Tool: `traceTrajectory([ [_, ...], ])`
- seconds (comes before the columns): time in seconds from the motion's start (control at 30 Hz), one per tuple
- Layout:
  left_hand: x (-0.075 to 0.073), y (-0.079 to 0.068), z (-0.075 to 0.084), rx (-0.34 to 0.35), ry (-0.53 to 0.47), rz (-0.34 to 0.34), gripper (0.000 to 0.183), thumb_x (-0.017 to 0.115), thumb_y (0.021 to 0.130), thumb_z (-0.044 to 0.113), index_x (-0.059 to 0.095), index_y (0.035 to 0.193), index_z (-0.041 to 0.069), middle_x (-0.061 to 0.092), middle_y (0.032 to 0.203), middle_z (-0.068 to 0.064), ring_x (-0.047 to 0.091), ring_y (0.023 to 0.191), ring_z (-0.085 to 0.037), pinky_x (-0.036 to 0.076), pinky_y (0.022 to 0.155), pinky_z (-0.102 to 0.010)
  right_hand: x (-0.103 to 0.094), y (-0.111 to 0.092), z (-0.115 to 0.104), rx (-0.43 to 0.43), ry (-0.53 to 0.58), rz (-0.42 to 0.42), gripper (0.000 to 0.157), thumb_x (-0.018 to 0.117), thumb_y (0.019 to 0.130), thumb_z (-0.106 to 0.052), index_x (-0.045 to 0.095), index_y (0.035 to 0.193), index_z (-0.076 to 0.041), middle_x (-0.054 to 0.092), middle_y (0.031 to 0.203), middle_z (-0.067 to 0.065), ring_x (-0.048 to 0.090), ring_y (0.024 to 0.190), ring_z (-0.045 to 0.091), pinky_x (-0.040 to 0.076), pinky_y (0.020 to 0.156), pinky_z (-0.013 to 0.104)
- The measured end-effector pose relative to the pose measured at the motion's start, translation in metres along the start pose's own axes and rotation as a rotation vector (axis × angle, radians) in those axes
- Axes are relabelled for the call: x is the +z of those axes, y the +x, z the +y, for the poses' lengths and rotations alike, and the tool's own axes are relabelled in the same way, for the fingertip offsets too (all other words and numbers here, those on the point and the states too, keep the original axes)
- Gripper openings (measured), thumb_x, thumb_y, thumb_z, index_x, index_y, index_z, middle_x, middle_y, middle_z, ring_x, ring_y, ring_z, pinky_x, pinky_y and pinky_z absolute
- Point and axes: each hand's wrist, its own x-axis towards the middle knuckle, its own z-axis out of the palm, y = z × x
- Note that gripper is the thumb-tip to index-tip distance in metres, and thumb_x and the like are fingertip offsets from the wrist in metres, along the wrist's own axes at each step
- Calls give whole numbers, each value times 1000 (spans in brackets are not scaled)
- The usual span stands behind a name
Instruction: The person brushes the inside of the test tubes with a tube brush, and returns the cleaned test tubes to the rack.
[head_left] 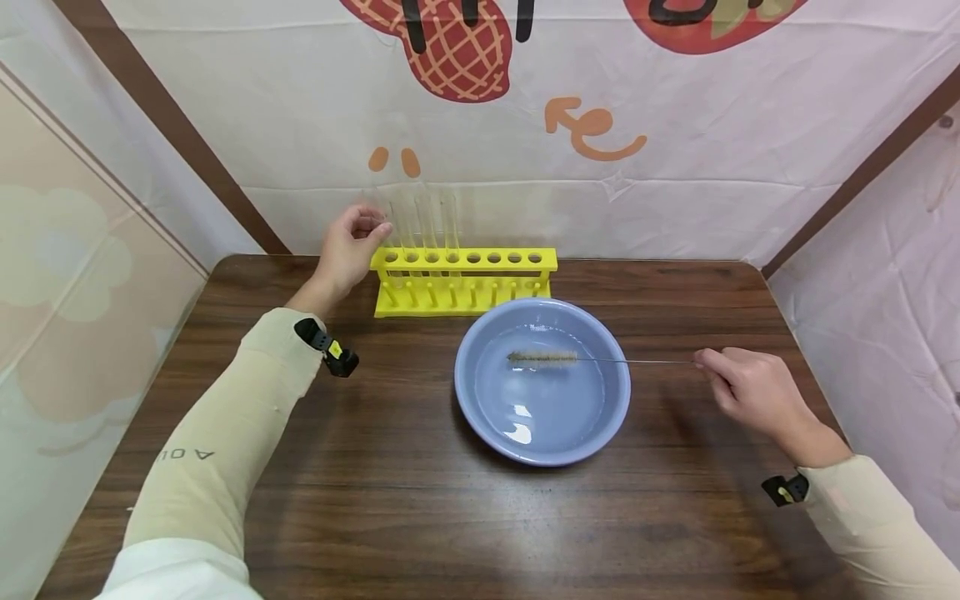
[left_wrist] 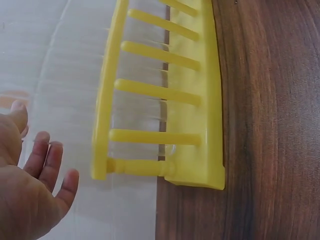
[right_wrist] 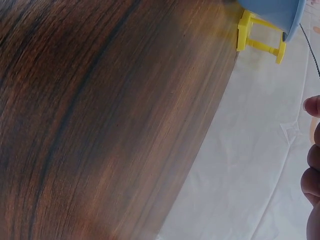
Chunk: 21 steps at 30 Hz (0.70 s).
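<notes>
Head view: we find the right hand with its fingers pinching the thin wire handle of a brush, whose bristles point left over the water in a round blue basin; we cannot tell whether they touch it. The left hand has its fingers at the left end of a yellow test-tube rack, close to the clear tubes; whether they grip one we cannot tell, as the glass barely shows. In the left wrist view, three of those fingers are slightly spread. At least three tubes stand upright in the rack. Rack and basin rest on a brown worktop, the basin nearer us; a printed cloth hangs behind.

We judge the step to be picking a tube for brushing; the next move would call for a gentle, straight lift.
</notes>
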Motion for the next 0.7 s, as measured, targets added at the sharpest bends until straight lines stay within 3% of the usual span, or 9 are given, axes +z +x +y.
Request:
traceTrajectory([
  [0.4,4,-3,-7,26,14,-6,36,59,105,20,53,129,-5,57,121,-17,54,111,-25,44,100,-38,2,1,0,-7,-2,4,47,35,112,-36,66,86,-10,39,55,-8,31,44,4,25,39,26],
  [0.53,9,-7,-11,14,47,0,43,59,105,25,48,134,-5,53,128,-20,52,119,-31,43,103,-42,3,1,0,-8,-3,7,47,34,112,-35,63,84,-10,36,56,-9,28,45,4,23,40,26],
  [0.6,14,-13,-13,13,99,64,48,59,104,29,44,136,-3,49,130,-20,51,120,-33,43,103,-43,3,1,-1,-8,-1,12,47,34,112,-35,63,84,-10,35,56,-9,28,45,4,23,40,25],
  [0.7,26,-25,-16,40,172,229,46,59,101,31,44,130,-2,47,124,-18,51,109,-31,43,92,-41,4,1,-1,-10,0,23,47,35,112,-34,63,83,-10,36,56,-9,29,45,4,23,40,26],
])
